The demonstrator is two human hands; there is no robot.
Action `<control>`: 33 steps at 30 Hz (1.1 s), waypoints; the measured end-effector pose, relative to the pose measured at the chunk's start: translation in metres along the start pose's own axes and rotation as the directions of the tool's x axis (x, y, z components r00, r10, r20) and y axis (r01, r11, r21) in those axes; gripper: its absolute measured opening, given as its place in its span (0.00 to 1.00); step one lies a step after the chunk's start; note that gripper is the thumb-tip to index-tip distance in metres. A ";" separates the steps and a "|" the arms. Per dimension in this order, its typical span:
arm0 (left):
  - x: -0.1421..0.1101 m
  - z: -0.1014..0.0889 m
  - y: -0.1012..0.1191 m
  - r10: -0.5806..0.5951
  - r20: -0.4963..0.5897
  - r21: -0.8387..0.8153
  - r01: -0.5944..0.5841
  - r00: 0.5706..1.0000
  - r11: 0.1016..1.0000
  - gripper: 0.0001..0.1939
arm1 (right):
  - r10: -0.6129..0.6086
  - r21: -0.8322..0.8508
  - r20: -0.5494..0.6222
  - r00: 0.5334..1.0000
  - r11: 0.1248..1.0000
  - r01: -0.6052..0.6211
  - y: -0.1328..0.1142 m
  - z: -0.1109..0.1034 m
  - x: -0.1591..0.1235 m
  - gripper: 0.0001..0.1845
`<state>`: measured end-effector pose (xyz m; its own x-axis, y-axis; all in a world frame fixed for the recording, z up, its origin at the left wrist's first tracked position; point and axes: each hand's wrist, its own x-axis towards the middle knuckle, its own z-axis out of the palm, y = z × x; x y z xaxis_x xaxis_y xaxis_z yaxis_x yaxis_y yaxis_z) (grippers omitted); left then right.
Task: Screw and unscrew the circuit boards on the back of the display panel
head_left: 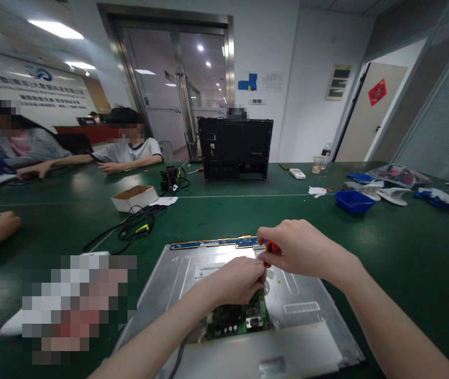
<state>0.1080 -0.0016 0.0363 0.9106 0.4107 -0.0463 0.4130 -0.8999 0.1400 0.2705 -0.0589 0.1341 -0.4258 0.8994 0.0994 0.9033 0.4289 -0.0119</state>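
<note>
A flat, silver metal display panel (307, 289) lies on a green table (406, 252), directly in front of the camera wearer. A green circuit board (232, 316) sits near its middle, beside a raised silver metal cover (307, 345), and a thin blue circuit strip (216, 243) runs along the far edge. The right hand (297, 245) has its thumb and fingers closed around a red-and-black handled tool (271, 246). The left hand (238, 279) is bunched low over the board, beside the tool's lower end; whether it pinches anything is hidden.

The panel looks stiff, fairly weighty for its thinness, and smooth enough to slip. Its bare metal side edges seem the safest hold, with a hand on each side. The board and blue strip look fragile and poor places to grip or press. A black cable (179, 358) near the close edge could snag.

A white barcode label (302, 307) on the panel is too small to read, as is a paler printed label (207, 270). On the far left wall, a blue swirl logo (39, 73) tops blurred Chinese lettering (38, 87). No brand name is legible.
</note>
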 end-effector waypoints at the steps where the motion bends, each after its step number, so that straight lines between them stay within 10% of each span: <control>1: 0.000 0.001 0.000 -0.005 0.008 -0.002 0.005 1.000 1.000 0.04 | -0.002 -0.003 0.005 1.000 1.000 0.002 0.000 0.001 0.000 0.09; 33: 0.001 0.002 -0.003 -0.009 0.022 -0.019 0.010 1.000 1.000 0.04 | -0.015 0.031 0.010 1.000 0.999 0.014 0.003 0.002 0.001 0.08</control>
<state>0.1081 0.0013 0.0335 0.9069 0.4157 -0.0692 0.4214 -0.8929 0.1587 0.2722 -0.0568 0.1321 -0.4395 0.8938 0.0895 0.8950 0.4442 -0.0410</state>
